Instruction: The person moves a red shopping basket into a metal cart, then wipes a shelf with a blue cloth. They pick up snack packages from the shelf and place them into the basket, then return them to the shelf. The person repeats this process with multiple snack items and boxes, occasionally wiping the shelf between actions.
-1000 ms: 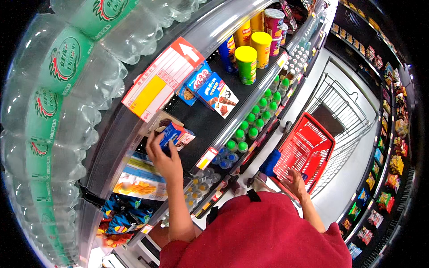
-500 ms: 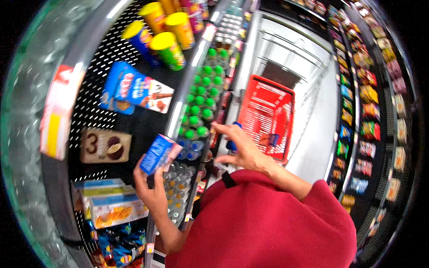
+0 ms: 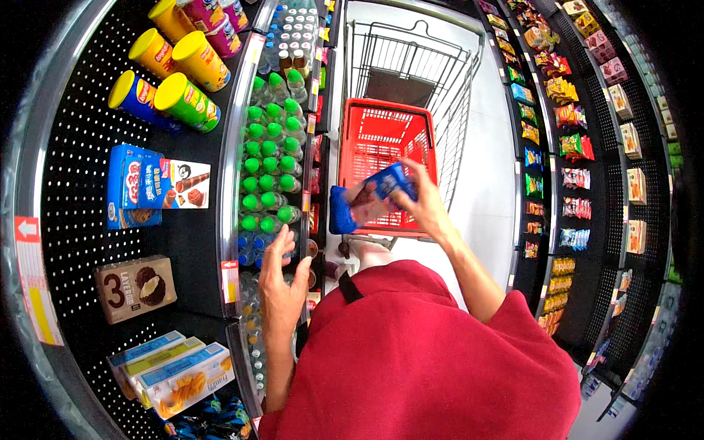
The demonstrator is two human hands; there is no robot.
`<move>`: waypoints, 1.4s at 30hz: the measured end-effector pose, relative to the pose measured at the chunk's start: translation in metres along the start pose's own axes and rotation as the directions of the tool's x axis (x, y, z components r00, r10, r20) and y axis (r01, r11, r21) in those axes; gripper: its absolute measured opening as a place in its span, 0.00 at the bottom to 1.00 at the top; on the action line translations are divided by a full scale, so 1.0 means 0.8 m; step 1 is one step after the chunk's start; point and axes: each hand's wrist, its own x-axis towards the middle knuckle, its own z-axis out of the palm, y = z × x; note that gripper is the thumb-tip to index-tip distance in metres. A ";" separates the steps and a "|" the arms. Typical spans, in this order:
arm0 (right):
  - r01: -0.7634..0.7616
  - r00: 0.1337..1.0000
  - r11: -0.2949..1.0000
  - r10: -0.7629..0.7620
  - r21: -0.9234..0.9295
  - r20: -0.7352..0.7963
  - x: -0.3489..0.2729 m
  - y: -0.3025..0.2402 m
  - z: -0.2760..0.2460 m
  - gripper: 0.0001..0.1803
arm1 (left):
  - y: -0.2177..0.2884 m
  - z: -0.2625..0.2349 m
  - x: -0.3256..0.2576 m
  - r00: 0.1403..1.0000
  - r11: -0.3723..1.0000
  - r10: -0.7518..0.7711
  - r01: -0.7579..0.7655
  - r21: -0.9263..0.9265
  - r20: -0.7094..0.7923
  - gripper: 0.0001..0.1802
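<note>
Over the near part of the red shopping basket (image 3: 389, 105), my right hand (image 3: 425, 207) grips a small blue box (image 3: 392, 183), which is tilted and blurred by motion. A shiny blue snack pack (image 3: 341, 210) lies beneath it at the basket's near rim, partly hidden by the box and hand. My left hand (image 3: 282, 282) is empty, its fingers apart, just in front of the green-capped bottles (image 3: 270, 163). The basket stands at the near end of a wire shopping cart (image 3: 411, 44).
On the left shelf are snack canisters (image 3: 187, 103), blue wafer-roll boxes (image 3: 136, 176), a brown box (image 3: 136, 290) and pastry boxes (image 3: 183, 378). The shelf's front edge (image 3: 233, 169) runs beside my left arm. Across the aisle stand racks of snack bags (image 3: 576, 147).
The blue box has passed from my left hand at the shelf to my right hand above the basket. My left hand has opened. The view has shifted to the right.
</note>
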 end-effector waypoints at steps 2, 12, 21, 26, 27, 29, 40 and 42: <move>-0.148 0.987 0.987 0.151 0.057 -0.052 0.006 0.031 -0.014 0.40 | -0.011 0.001 -0.005 0.998 0.997 -0.054 0.053 -0.048 -0.016 0.32; -0.293 0.954 0.936 0.275 -0.194 -0.117 0.025 0.312 0.078 0.37 | -0.021 -0.027 -0.021 0.974 0.984 -0.150 0.164 0.071 -0.172 0.27; -0.402 0.914 0.913 0.405 -0.074 0.031 0.029 0.423 0.151 0.36 | -0.021 -0.172 -0.012 0.760 0.684 0.120 0.403 0.608 -0.638 0.31; -0.269 0.956 0.910 0.293 -0.316 0.031 0.026 0.439 0.159 0.33 | -0.036 -0.239 -0.015 0.621 0.485 0.123 0.643 0.593 -0.774 0.37; -0.255 0.964 0.860 0.264 -0.443 -0.041 0.027 0.440 0.162 0.34 | -0.044 -0.252 -0.019 0.610 0.460 0.064 0.684 0.566 -0.789 0.38; -0.300 0.948 0.894 0.318 -0.333 0.000 0.025 0.437 0.159 0.36 | -0.058 -0.268 -0.025 0.584 0.412 -0.003 0.740 0.531 -0.812 0.40; -0.374 0.927 0.924 0.371 -0.078 -0.046 0.020 0.548 0.123 0.18 | -0.050 -0.258 -0.046 0.532 0.633 0.114 0.612 0.474 -0.839 0.25; -0.335 0.940 0.925 0.340 -0.183 0.000 0.011 0.518 0.130 0.18 | -0.045 -0.248 -0.058 0.500 0.753 0.103 0.525 0.396 -0.860 0.24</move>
